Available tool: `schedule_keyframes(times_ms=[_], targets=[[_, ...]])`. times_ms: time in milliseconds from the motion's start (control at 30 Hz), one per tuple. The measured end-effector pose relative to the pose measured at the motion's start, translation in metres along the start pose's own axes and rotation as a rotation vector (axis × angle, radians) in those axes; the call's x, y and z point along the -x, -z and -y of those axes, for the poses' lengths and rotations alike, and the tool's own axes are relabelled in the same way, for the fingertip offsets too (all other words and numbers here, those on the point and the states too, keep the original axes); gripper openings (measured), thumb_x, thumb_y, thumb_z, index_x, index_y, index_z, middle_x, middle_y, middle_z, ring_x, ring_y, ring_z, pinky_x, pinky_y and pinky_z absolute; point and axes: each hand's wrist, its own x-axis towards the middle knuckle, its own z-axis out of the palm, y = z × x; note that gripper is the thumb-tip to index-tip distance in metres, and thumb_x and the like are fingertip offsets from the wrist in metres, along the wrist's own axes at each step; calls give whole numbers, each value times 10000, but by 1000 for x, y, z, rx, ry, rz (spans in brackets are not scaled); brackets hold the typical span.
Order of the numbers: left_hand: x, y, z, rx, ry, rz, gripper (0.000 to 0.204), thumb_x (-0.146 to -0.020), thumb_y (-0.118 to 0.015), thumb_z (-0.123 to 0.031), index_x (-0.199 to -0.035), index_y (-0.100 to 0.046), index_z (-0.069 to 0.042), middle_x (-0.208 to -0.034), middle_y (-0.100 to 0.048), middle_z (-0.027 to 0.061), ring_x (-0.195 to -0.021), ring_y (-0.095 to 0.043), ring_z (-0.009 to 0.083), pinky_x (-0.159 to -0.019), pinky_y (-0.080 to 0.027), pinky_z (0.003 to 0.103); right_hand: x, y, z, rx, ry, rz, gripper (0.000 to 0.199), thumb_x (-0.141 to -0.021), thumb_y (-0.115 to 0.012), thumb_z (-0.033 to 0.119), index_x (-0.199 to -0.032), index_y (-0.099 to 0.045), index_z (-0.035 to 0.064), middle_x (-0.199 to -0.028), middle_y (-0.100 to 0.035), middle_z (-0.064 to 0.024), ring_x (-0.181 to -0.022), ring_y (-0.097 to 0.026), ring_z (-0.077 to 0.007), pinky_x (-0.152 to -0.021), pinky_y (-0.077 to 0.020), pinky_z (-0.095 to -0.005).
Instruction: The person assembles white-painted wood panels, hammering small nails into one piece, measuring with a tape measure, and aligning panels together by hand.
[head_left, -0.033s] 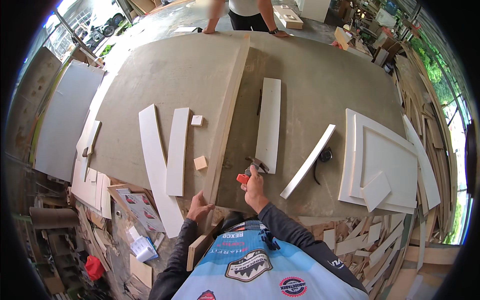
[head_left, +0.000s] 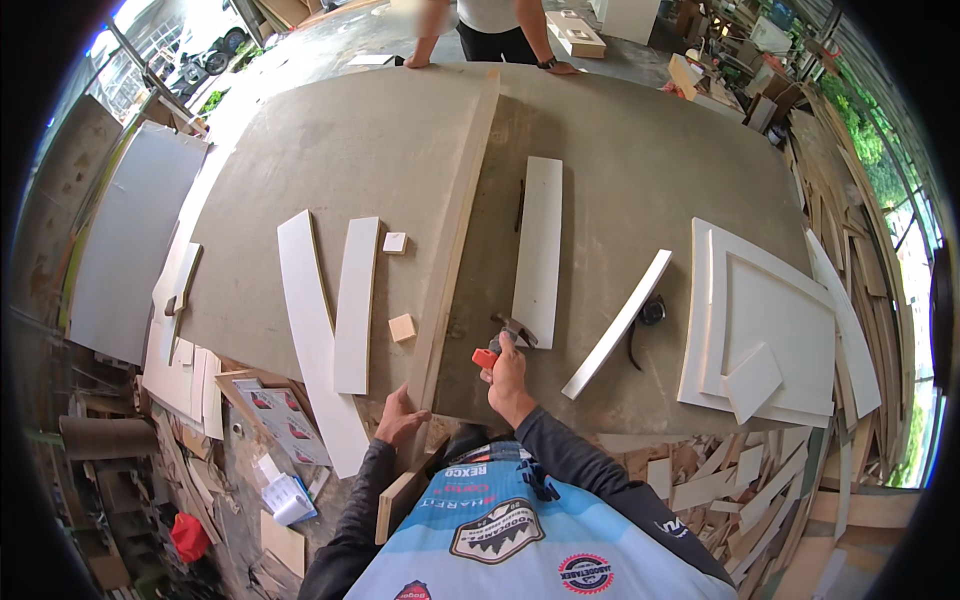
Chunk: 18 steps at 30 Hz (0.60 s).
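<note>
My left hand point(head_left: 402, 418) is closed around the near end of a long wooden strip point(head_left: 455, 230), which runs away from me across the large grey-brown tabletop point(head_left: 620, 170). In my right hand point(head_left: 508, 382) is a hammer point(head_left: 517, 330) with an orange-red grip end, held low over the table with the fingers wrapped round it. Its dark head is beside the near end of a white board point(head_left: 540, 240). Left of the strip lie two small square blocks, one white-topped point(head_left: 395, 243) and one bare wood point(head_left: 402, 328).
Two white boards point(head_left: 355, 310) lie to the left. On the right are a narrow white strip point(head_left: 617, 325), a black tape measure point(head_left: 652, 311) and stacked white panels point(head_left: 760, 310). Across the table a person point(head_left: 500, 30) leans both hands on its far edge. Wood offcuts point(head_left: 720, 480) cover the floor at right.
</note>
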Motion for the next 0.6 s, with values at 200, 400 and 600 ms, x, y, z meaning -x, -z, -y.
schedule_keyframes(times_ms=[200,400,600], targets=[[1,1,-6,54,-1,61,589,-605,-690,-63,-1177,-584,29,-1008,-669,188,-924,-629,291,-837,-508,373,2,-38,-38,41,-29,-45,308,-986,-538,408,-853,-488,134,-702,-504,-20,-478,-424,-113,-383,-300,-264],[-3,5,-8,-64,-63,50,597,-572,-699,-124,-1144,-603,18,-1022,-639,243,-985,-573,431,-917,-462,444,-20,-62,-49,145,-48,-11,284,-999,-515,382,-845,-470,146,-702,-482,4,-491,-434,-102,-389,-298,-256],[-3,8,-4,-73,-12,66,576,-569,-691,-133,-1123,-620,9,-1023,-630,247,-992,-554,436,-915,-458,451,-15,-52,-47,106,-2,-67,316,-976,-530,443,-933,-506,130,-767,-489,7,-560,-472,-110,-430,-301,-251]])
